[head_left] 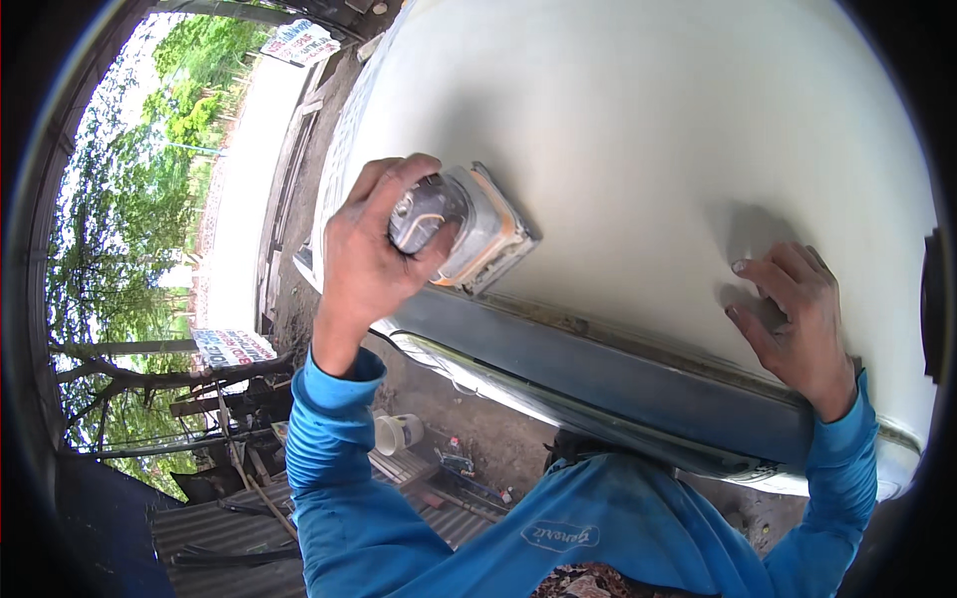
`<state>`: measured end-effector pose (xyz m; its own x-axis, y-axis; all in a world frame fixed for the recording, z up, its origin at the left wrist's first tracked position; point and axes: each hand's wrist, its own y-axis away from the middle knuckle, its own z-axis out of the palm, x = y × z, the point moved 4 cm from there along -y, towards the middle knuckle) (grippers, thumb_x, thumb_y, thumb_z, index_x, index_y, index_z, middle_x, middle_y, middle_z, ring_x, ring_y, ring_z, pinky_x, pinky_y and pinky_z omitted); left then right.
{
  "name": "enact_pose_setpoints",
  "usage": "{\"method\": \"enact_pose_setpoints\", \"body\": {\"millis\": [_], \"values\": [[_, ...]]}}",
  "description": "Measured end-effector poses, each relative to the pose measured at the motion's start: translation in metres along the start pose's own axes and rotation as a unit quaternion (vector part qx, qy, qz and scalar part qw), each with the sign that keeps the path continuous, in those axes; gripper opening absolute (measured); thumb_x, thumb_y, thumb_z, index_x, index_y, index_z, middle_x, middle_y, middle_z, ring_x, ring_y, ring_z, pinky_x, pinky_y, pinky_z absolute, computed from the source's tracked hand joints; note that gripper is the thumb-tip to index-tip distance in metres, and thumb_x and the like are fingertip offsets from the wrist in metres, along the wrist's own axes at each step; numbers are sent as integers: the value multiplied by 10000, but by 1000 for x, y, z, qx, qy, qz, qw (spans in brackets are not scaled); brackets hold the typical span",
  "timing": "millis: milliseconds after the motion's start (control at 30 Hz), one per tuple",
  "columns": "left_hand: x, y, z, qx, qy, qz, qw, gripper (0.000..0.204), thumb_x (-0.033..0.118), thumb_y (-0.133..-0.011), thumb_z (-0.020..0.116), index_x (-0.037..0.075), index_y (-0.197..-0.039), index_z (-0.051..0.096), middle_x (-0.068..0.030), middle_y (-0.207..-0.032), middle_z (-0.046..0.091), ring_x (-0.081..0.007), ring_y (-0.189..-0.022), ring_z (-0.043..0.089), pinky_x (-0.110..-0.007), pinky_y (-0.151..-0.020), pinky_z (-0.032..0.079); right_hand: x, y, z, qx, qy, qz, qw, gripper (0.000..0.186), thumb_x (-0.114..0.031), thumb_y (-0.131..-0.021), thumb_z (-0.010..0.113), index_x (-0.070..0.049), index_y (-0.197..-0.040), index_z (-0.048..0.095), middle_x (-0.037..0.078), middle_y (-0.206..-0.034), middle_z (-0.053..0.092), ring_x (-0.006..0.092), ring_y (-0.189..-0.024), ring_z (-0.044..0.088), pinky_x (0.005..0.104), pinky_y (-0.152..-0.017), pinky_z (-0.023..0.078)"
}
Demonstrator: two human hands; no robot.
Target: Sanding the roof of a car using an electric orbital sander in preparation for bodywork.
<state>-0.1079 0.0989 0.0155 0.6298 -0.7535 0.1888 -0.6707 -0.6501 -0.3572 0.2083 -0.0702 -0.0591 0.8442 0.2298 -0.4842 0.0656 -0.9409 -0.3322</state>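
Observation:
My left hand (374, 249) grips the dark rounded top of a square sander (478, 229) with grey and orange sides, held at the white painted roof (618, 120) of a vehicle, near its edge. On the right, my right hand (793, 319) has its fingers bent and apart with nothing in them, casting shadows on the white surface; whether the fingertips touch it I cannot tell. A dark window strip (588, 349) runs along the roof's edge between my blue-sleeved arms and beneath my hands.
Below on the dirt ground are a white bucket (397, 432), small scattered items and corrugated sheets (219, 548). To the left stand signboards (229, 347), wooden posts and branches (150, 376), with trees (130, 199) and a pale road beyond.

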Motion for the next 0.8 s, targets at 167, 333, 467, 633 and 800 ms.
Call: {"method": "enact_pose_setpoints", "body": {"millis": [167,333,467,633,800], "values": [[-107,-50,10,-8,60,-124,990,434,72,-853,718,53,-1273,612,-86,-1059,678,-163,-968,629,-305,-893,511,1,-4,3,-5,1,-5,1000,345,-82,-652,834,-34,-959,685,117,-816,580,316,-754,581,434,-690,471],[-246,-113,20,7,54,-201,978,447,237,-850,760,89,-1258,653,-116,-1003,729,-182,-925,685,-318,-851,540,0,-7,8,-14,11,-8,1000,396,-89,-593,848,-56,-952,684,84,-757,564,279,-665,553,415,-626,427],[-329,-149,33,10,117,-273,955,465,308,-850,764,115,-1261,661,-84,-984,725,-165,-833,679,-308,-727,553,-2,-9,12,-35,21,-2,999,424,-97,-560,850,-69,-946,677,63,-734,549,250,-631,526,405,-593,384],[-391,-162,43,17,114,-351,929,460,342,-850,765,137,-1250,667,-63,-977,708,-145,-788,656,-332,-625,548,-5,-7,19,-54,39,17,998,436,-105,-551,848,-83,-950,672,57,-745,569,242,-640,526,416,-604,375],[-394,-154,42,21,153,-285,946,501,357,-843,770,128,-1275,659,-59,-988,700,-139,-770,638,-321,-614,536,-1,-10,19,-59,40,28,997,409,-108,-576,844,-76,-944,668,66,-745,571,252,-640,527,420,-612,376]]}}
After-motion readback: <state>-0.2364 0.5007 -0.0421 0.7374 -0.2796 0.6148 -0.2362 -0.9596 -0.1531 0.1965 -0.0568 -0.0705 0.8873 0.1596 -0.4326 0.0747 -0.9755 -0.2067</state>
